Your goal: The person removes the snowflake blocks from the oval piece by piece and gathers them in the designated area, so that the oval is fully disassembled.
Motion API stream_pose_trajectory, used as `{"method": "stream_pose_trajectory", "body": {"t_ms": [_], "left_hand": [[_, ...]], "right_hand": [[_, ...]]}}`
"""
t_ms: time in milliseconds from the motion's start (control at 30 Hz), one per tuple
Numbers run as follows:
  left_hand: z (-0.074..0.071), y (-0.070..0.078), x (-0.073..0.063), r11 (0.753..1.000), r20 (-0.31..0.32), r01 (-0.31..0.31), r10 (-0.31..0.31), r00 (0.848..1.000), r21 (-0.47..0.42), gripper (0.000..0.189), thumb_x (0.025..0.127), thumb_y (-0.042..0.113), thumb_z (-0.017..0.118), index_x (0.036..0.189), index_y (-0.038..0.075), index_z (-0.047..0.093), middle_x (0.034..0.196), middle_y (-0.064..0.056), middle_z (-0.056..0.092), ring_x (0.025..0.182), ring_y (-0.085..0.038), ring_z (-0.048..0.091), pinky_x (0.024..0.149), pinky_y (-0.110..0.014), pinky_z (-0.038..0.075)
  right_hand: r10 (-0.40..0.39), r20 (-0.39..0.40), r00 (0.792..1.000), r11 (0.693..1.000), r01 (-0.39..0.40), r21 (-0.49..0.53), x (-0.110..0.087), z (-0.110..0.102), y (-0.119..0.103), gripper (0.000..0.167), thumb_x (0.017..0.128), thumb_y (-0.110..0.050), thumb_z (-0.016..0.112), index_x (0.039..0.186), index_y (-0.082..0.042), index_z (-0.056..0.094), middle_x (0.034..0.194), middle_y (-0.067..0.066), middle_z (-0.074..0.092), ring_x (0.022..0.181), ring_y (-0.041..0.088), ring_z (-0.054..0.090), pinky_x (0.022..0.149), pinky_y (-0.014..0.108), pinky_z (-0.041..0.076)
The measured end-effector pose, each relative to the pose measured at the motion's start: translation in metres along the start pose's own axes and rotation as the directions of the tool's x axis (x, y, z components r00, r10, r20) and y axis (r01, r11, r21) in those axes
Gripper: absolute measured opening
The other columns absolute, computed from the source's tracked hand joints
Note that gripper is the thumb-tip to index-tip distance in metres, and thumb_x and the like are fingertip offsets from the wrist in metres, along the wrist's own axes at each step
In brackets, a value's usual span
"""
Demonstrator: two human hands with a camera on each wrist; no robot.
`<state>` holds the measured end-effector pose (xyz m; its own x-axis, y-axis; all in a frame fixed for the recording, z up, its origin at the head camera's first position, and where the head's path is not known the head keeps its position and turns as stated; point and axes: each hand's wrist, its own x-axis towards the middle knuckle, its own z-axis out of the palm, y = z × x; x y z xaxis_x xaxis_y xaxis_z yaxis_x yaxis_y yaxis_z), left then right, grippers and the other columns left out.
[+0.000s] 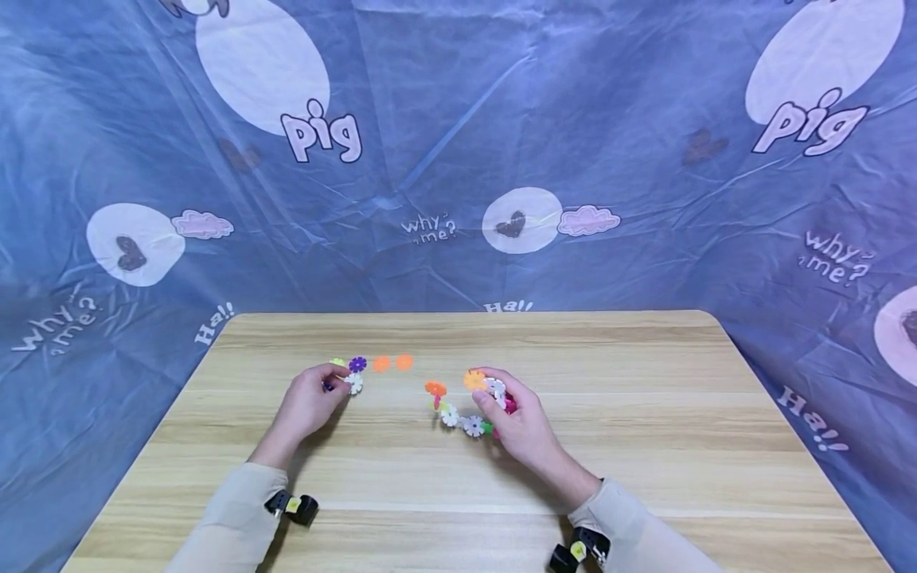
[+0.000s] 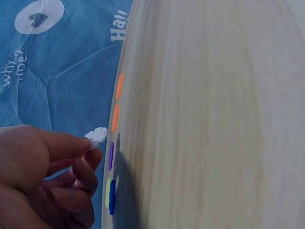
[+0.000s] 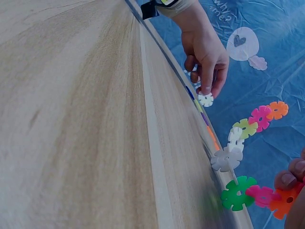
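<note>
My left hand (image 1: 308,402) pinches a white snowflake-shaped plastic disc (image 1: 354,383) between thumb and forefinger, over the left part of the table. That disc (image 2: 97,135) shows at the fingertips in the left wrist view. My right hand (image 1: 526,422) grips a chain of interlocked discs (image 1: 473,426), with an orange disc (image 1: 474,380) at its thumb and forefinger. The chain curves leftward from the hand through pink, green (image 3: 239,193), white and yellow-green pieces to an orange end disc (image 1: 435,388). Part of the chain is hidden by the right hand.
Loose discs lie on the wooden table (image 1: 458,493) near the left hand: a purple one (image 1: 357,364), two orange ones (image 1: 393,363), a yellow-green one (image 2: 108,192) and a blue one (image 2: 112,198). A blue printed cloth (image 1: 430,159) hangs behind the table and along its sides.
</note>
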<state>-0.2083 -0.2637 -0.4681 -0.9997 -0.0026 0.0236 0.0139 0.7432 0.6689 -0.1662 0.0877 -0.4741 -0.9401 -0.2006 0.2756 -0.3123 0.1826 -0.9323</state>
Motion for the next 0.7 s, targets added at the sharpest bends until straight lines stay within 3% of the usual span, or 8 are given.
{"method": "stream_pose_trajectory", "body": {"t_ms": [167, 467, 700], "left_hand": [[0.002, -0.004, 0.004, 0.998, -0.001, -0.021, 0.021, 1.000, 0.067, 0.021, 0.099, 0.008, 0.068, 0.118, 0.001, 0.076, 0.094, -0.008, 0.073, 0.078, -0.017, 0.059, 0.077, -0.035, 0.048], [0.002, -0.004, 0.009, 0.989, 0.014, -0.023, 0.021, 1.000, 0.147, 0.020, 0.101, 0.013, 0.068, 0.115, 0.002, 0.076, 0.090, -0.005, 0.070, 0.078, -0.018, 0.058, 0.078, -0.037, 0.049], [0.003, -0.003, 0.013, 0.981, 0.013, -0.013, 0.011, 1.000, 0.196, 0.019, 0.099, 0.015, 0.070, 0.113, 0.003, 0.076, 0.090, -0.005, 0.070, 0.080, -0.020, 0.061, 0.076, -0.039, 0.051]], "right_hand": [[0.014, -0.002, 1.000, 1.000, -0.014, 0.004, -0.001, 0.000, 0.000, 0.036, 0.107, -0.014, 0.067, 0.142, -0.005, 0.066, 0.104, 0.014, 0.069, 0.062, 0.004, 0.054, 0.056, 0.023, 0.051], [0.030, -0.002, 1.000, 0.999, -0.030, 0.010, -0.002, -0.001, -0.001, 0.037, 0.107, -0.015, 0.067, 0.143, -0.006, 0.065, 0.105, 0.013, 0.069, 0.060, 0.004, 0.053, 0.054, 0.023, 0.051], [-0.002, 0.011, 1.000, 1.000, 0.002, 0.015, -0.001, -0.002, -0.001, 0.035, 0.107, -0.013, 0.066, 0.141, -0.004, 0.065, 0.090, 0.013, 0.067, 0.060, 0.005, 0.054, 0.053, 0.023, 0.051]]}}
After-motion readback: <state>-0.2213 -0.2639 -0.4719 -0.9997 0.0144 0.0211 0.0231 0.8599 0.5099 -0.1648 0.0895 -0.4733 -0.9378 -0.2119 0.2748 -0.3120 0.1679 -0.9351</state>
